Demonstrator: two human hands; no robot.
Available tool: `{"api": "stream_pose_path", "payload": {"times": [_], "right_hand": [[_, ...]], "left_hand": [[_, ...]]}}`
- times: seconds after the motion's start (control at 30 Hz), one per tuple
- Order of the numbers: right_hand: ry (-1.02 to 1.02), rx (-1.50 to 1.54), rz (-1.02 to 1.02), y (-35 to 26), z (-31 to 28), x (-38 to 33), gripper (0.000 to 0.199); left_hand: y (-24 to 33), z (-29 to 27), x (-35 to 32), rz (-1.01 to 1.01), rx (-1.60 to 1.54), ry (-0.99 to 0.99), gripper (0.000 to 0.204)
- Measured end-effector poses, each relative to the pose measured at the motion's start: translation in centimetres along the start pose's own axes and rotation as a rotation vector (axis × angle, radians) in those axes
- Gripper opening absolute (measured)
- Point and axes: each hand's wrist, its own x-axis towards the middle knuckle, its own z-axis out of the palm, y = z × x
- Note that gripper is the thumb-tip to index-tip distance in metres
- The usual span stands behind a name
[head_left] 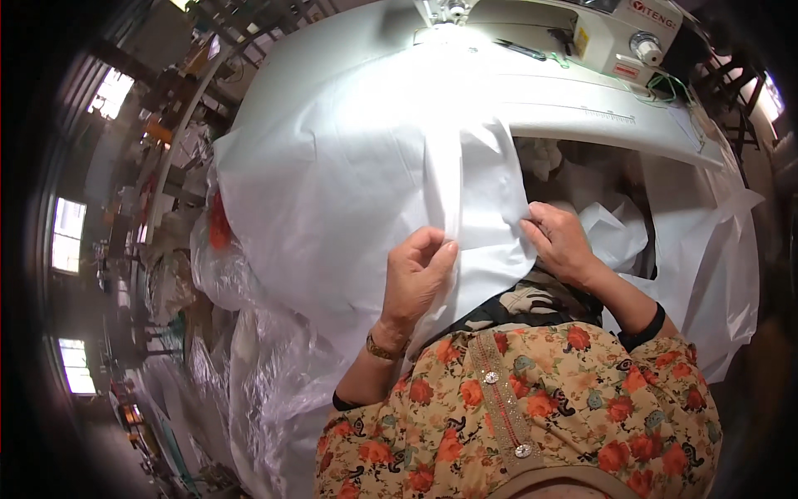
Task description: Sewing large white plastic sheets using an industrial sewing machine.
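Observation:
A large sheet of white fabric (349,183) spreads over the sewing machine table and hangs down toward my lap. My left hand (416,279) pinches a folded strip of it between thumb and fingers, near the middle. To the right, my right hand (561,239) grips the fabric's right edge with thumb and fingertips. Between the two hands the cloth runs up to the sewing machine head (449,12), where a bright lamp washes out the detail. Whether the cloth lies under the needle, I cannot tell.
Dark snips (521,50) lie on the table (573,96) beside the machine body (628,37). An opening at the table's near right holds crumpled white material (611,233). Clear plastic sheeting (274,374) hangs at the left, with a red item (219,223) beside it.

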Motion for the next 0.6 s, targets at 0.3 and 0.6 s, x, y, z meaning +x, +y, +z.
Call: {"api": "stream_pose_path", "payload": {"times": [0.3,0.6], "right_hand": [[-0.241,0.359,-0.185,-7.3,1.4,0.6,0.018],[-0.243,0.254,-0.298,-8.4,1.9,0.9,0.014]], "left_hand": [[-0.6,-0.2,-0.3,0.057,0.276,-0.091,0.008],[-0.5,-1.2,-0.3,0.209,0.389,-0.033,0.011]]}}
